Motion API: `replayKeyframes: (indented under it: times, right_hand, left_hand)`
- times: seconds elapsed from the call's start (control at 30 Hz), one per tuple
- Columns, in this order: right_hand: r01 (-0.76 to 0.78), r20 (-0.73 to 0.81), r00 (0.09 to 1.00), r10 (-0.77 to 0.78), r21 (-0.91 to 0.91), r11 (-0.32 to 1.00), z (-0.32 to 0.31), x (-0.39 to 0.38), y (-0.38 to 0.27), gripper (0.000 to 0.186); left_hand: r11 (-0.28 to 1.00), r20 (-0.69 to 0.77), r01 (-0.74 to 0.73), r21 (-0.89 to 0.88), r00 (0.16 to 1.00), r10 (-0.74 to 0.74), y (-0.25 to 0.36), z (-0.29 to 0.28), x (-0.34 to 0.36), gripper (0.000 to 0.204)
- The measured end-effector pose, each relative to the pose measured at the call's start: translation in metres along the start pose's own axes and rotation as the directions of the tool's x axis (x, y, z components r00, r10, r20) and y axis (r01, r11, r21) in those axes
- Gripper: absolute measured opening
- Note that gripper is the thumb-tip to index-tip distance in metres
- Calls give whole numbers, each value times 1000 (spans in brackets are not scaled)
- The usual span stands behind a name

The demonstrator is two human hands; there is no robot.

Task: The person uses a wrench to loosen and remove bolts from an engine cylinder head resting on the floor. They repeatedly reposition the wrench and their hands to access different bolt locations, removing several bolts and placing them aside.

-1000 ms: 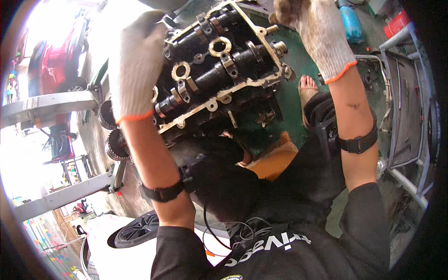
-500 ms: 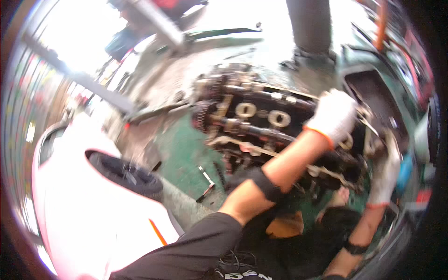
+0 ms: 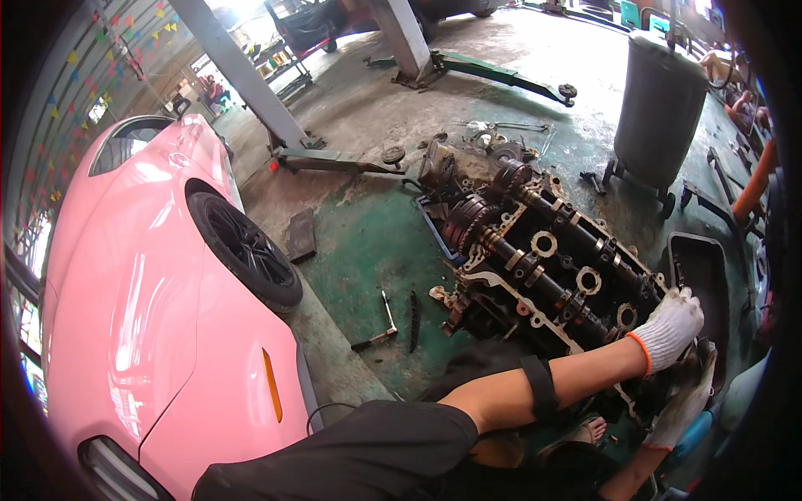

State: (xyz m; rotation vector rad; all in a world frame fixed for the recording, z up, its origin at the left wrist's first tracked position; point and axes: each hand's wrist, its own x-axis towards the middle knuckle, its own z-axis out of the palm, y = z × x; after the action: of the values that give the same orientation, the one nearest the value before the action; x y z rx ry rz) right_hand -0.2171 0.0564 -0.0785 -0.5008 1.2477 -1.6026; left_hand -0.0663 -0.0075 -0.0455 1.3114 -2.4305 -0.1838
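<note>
A greasy engine point(image 3: 543, 267) with exposed camshafts and round openings lies on the green floor point(image 3: 368, 242) at the right. My left hand point(image 3: 672, 326), in a white glove with an orange cuff, reaches across from the lower left and curls over the engine's near end. A black band wraps that forearm. My right hand point(image 3: 685, 401), also gloved, is just below it against the engine's lower edge, fingers pointing up and partly hidden. Both hands grip the engine.
A pink car point(image 3: 150, 275) with a black wheel point(image 3: 242, 246) fills the left. A grey drum on casters point(image 3: 660, 108), a lift post point(image 3: 242, 75) with a floor arm point(image 3: 334, 159), a wrench point(image 3: 380, 321) and a black tray point(image 3: 702, 275) surround the engine.
The view has swung left, so the engine has shifted from the top centre to the right and the pink car has come into sight. Both gloved hands stay on the engine.
</note>
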Motion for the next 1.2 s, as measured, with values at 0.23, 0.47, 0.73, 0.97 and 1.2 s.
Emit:
replayKeyframes:
  times: [0.23,0.47,0.73,0.97,1.2]
  right_hand:
    - [-32,171,984,44,-75,997,4,-11,-11,50]
    - [53,293,956,-14,-125,991,6,-16,-2,51]
    - [177,136,979,-151,-207,962,-10,-14,-16,48]
    - [-7,-41,999,7,13,1000,-25,5,-20,46]
    - [113,128,987,-93,-162,980,-45,18,-14,43]
  left_hand:
    - [995,-176,67,-76,981,-80,0,0,3,25]
    - [996,76,-51,79,996,45,-4,0,-1,28]
    - [995,-72,65,75,996,-60,6,27,14,21]
    - [995,-156,98,-20,983,-100,5,32,22,17]
    - [992,-36,126,6,991,-126,11,26,22,29]
